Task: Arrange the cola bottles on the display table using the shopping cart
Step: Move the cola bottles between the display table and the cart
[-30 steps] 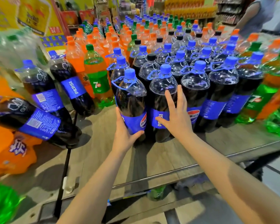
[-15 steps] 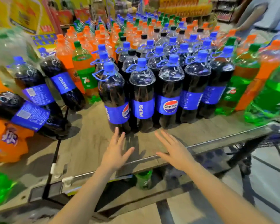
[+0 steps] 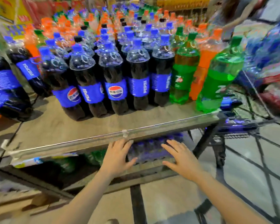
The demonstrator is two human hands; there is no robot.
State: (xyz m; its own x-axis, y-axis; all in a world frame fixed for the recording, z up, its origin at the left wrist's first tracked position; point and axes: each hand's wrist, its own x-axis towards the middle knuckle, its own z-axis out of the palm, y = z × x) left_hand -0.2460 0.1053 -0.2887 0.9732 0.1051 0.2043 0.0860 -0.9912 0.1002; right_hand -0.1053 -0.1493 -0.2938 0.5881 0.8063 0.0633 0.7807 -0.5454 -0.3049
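A front row of dark cola bottles (image 3: 115, 88) with blue caps and blue Pepsi labels stands upright on the wooden display table (image 3: 81, 128), more rows behind it. My left hand (image 3: 117, 156) and my right hand (image 3: 182, 158) hover below the table's front edge, fingers spread, holding nothing. A wire shopping cart (image 3: 242, 126) sits at the right, blurred, with blue-labelled bottles in it.
Green 7up bottles (image 3: 183, 73) and orange soda bottles (image 3: 204, 62) flank the cola on the right. More cola bottles (image 3: 8, 88) lean at the left. Shrink-wrapped packs (image 3: 152, 151) lie on the shelf under the table. A person (image 3: 229, 12) stands at the back right.
Both hands left the front cola bottles and drew back toward me, now below the table edge. The view swung right, bringing the cart into sight.
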